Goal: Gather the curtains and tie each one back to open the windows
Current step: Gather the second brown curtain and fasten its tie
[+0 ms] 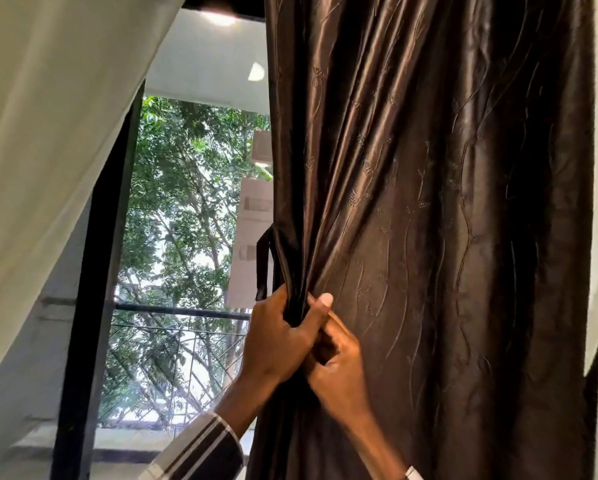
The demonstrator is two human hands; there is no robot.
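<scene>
A: How is this step done well?

B: The brown curtain [429, 202] is bunched tight at its left edge, and the tie [264, 265] is wrapped around the bunch. The folds should be kept together so none slip out before the knot is made.

A: Where is the curtain?

B: It is hung at the right side of the window [180, 237]. A white curtain [48, 133] is seen at the left side, pulled away from the glass.

A: What is held by the left hand [283, 337]?

B: The gathered folds are gripped by it. Its fingers are curled tight around them, with the thumb pressed flat on the cloth.

A: And the right hand [335, 368]?

B: It is tucked just under the left hand, touching it. Its fingers are curled in too, but what is pinched inside cannot be told. The tie's loop is seen sticking up just above the left hand.
</scene>
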